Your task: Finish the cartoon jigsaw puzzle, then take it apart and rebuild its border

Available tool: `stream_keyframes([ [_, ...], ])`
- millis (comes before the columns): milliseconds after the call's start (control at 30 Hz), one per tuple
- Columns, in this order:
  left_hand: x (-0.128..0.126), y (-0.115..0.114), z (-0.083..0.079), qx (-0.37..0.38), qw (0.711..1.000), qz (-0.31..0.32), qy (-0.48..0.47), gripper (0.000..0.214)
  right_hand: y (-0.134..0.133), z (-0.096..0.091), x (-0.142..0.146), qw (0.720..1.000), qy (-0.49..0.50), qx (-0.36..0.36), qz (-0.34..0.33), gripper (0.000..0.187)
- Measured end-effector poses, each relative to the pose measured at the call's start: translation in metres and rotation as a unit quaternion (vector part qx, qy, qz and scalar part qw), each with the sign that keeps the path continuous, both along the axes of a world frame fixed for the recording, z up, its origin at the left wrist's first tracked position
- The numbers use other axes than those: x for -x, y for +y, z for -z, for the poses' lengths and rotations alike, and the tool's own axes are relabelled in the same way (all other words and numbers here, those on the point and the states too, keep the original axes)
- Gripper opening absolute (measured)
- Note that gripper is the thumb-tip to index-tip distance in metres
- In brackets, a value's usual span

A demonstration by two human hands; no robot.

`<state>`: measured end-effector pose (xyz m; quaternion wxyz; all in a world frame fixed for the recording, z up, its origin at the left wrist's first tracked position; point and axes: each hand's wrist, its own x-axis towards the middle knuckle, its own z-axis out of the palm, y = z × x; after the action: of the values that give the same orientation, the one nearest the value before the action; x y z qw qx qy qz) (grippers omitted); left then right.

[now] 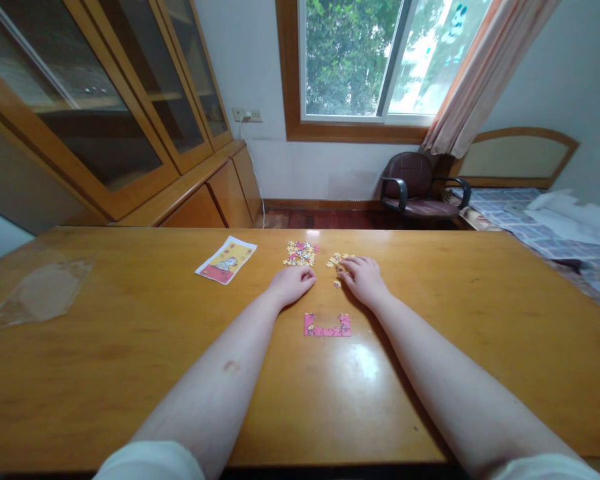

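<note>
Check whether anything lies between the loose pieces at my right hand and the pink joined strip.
Nothing blocks it. The right hand touches the small pile of pieces; between it and the pink strip is bare table, with just one stray piece.

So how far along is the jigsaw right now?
Early. Done: one pink U-shaped section is joined and lies between the forearms. In hand: the right hand is on the smaller loose pile, and the left hand rests just short of the bigger pile. Left: both piles are unjoined, so most of the picture on the reference card remains.
</note>
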<state>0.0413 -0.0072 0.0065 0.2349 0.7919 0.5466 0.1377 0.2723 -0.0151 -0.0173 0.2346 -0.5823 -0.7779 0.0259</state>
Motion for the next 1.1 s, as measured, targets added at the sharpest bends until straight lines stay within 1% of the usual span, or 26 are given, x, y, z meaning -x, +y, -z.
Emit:
stream_keyframes([
  [100, -0.0001, -0.0002, -0.0006, 0.000, 1.000, -0.002, 0.000, 0.024, -0.0004, 0.0006, 0.0017, 1.000, -0.016, 0.010, -0.010, 0.022],
  [267, -0.0002, 0.0005, -0.0003, -0.002, 1.000, 0.001, -0.001, 0.023, 0.0011, 0.0008, 0.0015, 1.000, -0.004, 0.017, -0.005, 0.016],
  [500, -0.0008, 0.0001, -0.0014, 0.001, 1.000, 0.000, -0.002, 0.022, 0.0020, 0.0009, -0.0013, 1.000, -0.001, 0.001, -0.004, 0.016],
  [700, -0.0009, 0.0000, -0.0005, -0.002, 1.000, -0.001, 0.002, 0.023, 0.0030, 0.0027, -0.0022, 1.000, 0.001, 0.012, 0.002, 0.013],
  [967, 0.0000, 0.0007, 0.0006, 0.000, 1.000, -0.003, -0.008, 0.023, 0.0043, 0.0032, -0.0047, 0.999, 0.027, -0.003, -0.032, 0.009],
  [1033, 0.0003, 0.0003, 0.0013, -0.002, 1.000, -0.001, -0.023, 0.024, 0.0032, 0.0003, -0.0051, 0.997, 0.055, -0.001, -0.052, 0.009],
  [1100, -0.0002, -0.0008, 0.0017, -0.012, 0.999, 0.014, -0.051, 0.024, 0.0003, -0.0036, -0.0038, 0.991, 0.103, 0.019, -0.086, 0.013],
])
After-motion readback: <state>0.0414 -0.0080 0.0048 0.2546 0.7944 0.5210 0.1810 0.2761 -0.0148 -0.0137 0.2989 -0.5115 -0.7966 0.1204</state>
